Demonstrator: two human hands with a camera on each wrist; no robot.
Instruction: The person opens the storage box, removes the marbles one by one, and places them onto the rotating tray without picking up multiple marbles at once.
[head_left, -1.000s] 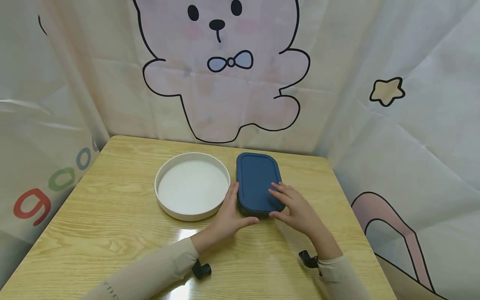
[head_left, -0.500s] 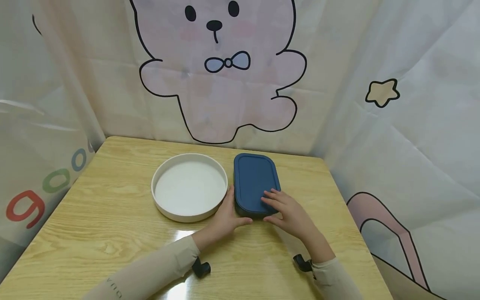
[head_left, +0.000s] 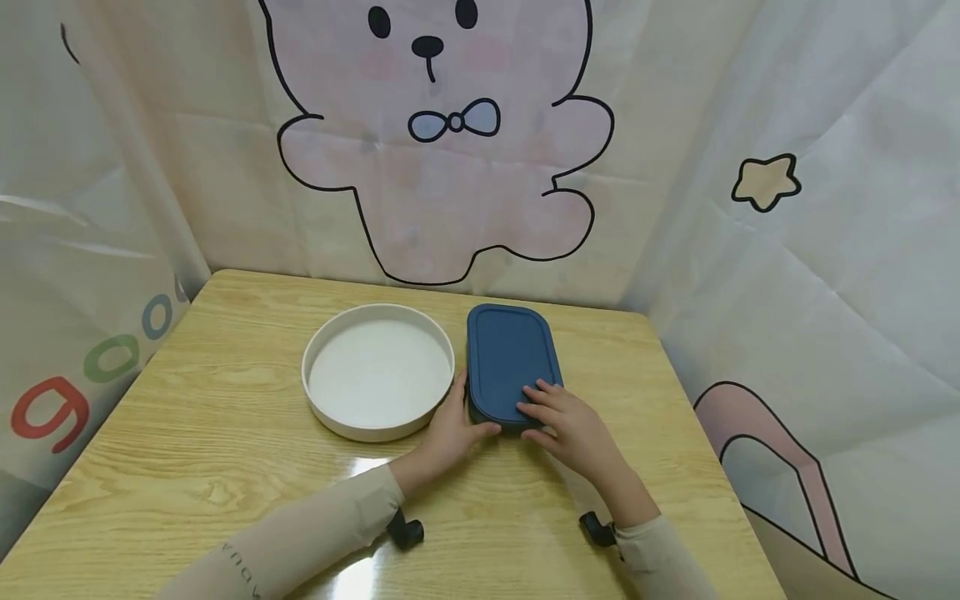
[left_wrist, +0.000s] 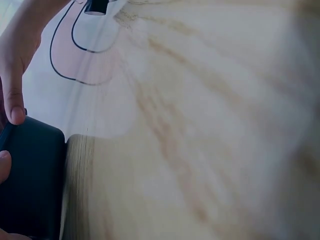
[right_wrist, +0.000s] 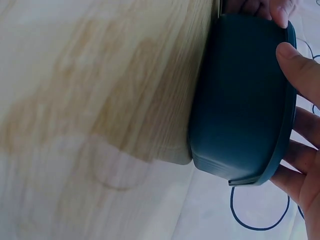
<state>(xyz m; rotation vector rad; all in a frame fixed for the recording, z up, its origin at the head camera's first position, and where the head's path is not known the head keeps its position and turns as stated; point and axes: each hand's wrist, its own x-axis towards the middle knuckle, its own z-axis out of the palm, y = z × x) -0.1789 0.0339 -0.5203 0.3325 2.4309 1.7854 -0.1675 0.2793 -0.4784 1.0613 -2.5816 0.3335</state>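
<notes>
A dark blue lidded lunch box [head_left: 513,354] rests on the table, to the right of a round white tray [head_left: 381,367]. My left hand [head_left: 450,435] grips its near left corner, fingers along the side and thumb round the front. On the near right part of the lid [head_left: 506,333] lie the spread fingers of my right hand [head_left: 576,432]. In the right wrist view, the right thumb touches the front rim of the box [right_wrist: 240,95], with the fingers behind the lid. Both thumbs are close together at that rim. The lid sits on the box; its inside is hidden.
The wooden table [head_left: 202,433] ends at a printed curtain [head_left: 450,208] behind and at the sides. The white tray stands close to my left hand. Small black devices sit at the left cuff [head_left: 407,532] and the right cuff [head_left: 596,530].
My right hand has slid left and toward me over the lid. My left thumb has come in against the front of the box. The camera view has shifted slightly; tray and box stay put.
</notes>
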